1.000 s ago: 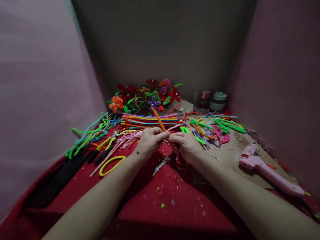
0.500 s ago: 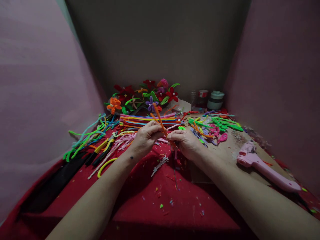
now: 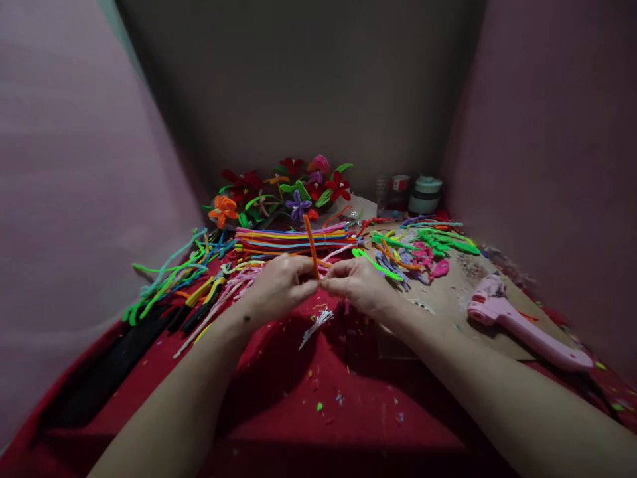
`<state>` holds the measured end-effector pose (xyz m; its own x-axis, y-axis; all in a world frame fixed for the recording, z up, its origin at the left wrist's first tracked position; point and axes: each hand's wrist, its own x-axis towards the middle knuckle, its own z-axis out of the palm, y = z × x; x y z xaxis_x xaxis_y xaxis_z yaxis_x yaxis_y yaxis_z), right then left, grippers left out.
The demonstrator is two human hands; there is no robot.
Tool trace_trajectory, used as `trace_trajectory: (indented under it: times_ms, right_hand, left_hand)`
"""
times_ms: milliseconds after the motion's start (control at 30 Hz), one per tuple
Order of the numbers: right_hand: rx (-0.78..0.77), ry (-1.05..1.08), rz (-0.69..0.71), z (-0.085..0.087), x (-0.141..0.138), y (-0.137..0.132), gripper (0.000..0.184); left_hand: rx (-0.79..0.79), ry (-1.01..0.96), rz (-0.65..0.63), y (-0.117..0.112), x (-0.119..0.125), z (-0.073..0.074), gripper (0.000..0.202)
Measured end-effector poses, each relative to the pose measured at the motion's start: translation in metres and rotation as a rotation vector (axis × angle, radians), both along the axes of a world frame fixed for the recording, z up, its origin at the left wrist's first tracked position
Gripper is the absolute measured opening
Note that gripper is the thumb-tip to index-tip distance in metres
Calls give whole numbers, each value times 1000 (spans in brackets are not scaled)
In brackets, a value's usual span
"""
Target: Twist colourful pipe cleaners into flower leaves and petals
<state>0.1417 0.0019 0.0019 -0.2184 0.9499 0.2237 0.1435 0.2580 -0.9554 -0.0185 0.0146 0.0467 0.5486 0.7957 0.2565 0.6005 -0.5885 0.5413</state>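
Observation:
An orange pipe cleaner (image 3: 311, 247) stands nearly upright between my hands, over the red cloth. My left hand (image 3: 282, 284) is closed, its thumb and fingers pinching the lower part. Touching it from the other side, my right hand (image 3: 357, 284) pinches at the bottom end of the orange piece; the fingertips hide exactly what lies between them. Just below, a small bundle of white flower stamens (image 3: 316, 328) rests on the cloth. Beyond my hands lies a banded bundle of pipe cleaners (image 3: 293, 238) in several colours.
Pipe-cleaner flowers (image 3: 298, 204) stand at the back, near a lidded jar (image 3: 426, 194). On the right, a pink glue gun (image 3: 527, 325) lies over cardboard (image 3: 448, 312) with green and pink pieces. Yellow-and-black pliers (image 3: 202, 299) and loose pipe cleaners (image 3: 169, 272) are at left.
The two orange strands that stood apart now appear as one upright strip. My hands have lowered slightly and shifted left. The thin dark stem hanging below them no longer shows.

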Motion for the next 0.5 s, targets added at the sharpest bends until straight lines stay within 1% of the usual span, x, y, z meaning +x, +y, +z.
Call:
trace_trajectory:
  times_ms: [67, 133, 167, 200, 233, 267, 300, 333, 400, 433, 500]
  right_hand:
    - [270, -191, -98, 2, -3, -8, 16]
    - [540, -307, -182, 3, -6, -14, 18]
    - [634, -327, -210, 4, -6, -15, 18]
    - [684, -321, -229, 4, -6, -16, 17]
    - [684, -288, -239, 4, -6, -16, 17]
    - [638, -228, -238, 5, -5, -15, 16]
    - [552, -145, -225, 6, -5, -14, 15]
    - [446, -51, -203, 7, -4, -12, 14]
    - [239, 124, -136, 9, -2, -9, 13]
    - [165, 189, -102, 11, -1, -9, 13]
    - [89, 265, -53, 13, 0, -8, 14]
  left_hand:
    - [-404, -207, 92, 2, 0, -3, 11]
    - [-751, -452, 109, 6, 1, -7, 17]
    - [-876, -556, 90, 7, 1, -8, 21]
    - [-961, -633, 66, 8, 2, -9, 24]
    - [-1003, -679, 44, 8, 2, -9, 25]
    - [-991, -705, 29, 8, 2, -8, 24]
    - [-931, -714, 25, 7, 2, -7, 22]
    - [-827, -714, 26, 5, 2, -5, 19]
    - [-550, -697, 23, 2, 0, -1, 15]
    - [-416, -671, 2, 0, -1, 1, 17]
    - [-204, -562, -71, -1, -4, 3, 18]
